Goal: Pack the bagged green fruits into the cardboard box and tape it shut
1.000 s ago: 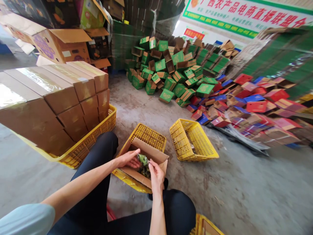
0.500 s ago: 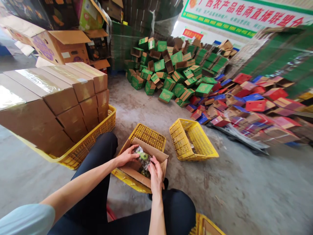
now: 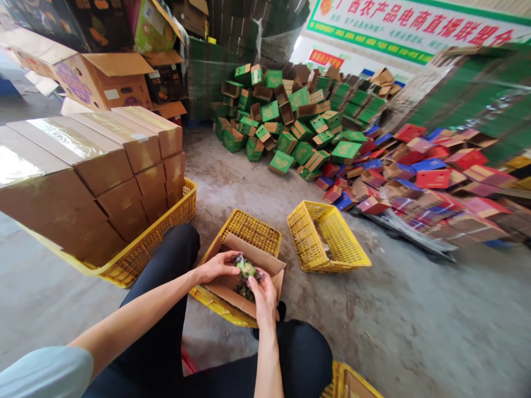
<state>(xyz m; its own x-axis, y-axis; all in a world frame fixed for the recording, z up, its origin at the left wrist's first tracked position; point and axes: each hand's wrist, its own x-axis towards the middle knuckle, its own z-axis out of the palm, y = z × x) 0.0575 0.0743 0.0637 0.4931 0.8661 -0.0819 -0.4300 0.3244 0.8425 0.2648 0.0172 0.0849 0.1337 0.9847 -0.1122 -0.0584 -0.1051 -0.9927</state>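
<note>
Between my two hands is a round green fruit in clear plastic wrap (image 3: 246, 268), held over an open cardboard box (image 3: 236, 241). My left hand (image 3: 219, 266) pinches the wrap at its left end. On the other side, my right hand (image 3: 263, 290) has its thumb and fingers closed on the right end. Inside the box, below the fruit, lie more dark, shiny wrapped pieces (image 3: 245, 291), partly hidden by my hands. The box rests on an upturned yellow plastic crate (image 3: 253, 232) in front of my knees.
A yellow crate (image 3: 348, 237) stands on the floor to the right. At left, a large yellow crate (image 3: 136, 260) holds stacked closed cartons (image 3: 120, 193). Heaps of green boxes (image 3: 286, 141) and red and blue boxes (image 3: 431, 177) lie further back. Another yellow crate (image 3: 344, 381) shows at the bottom edge.
The wrapped fruit has turned and shifted slightly to the right and down between my hands. My fingers have closed in on the wrap's ends; the surroundings look the same.
</note>
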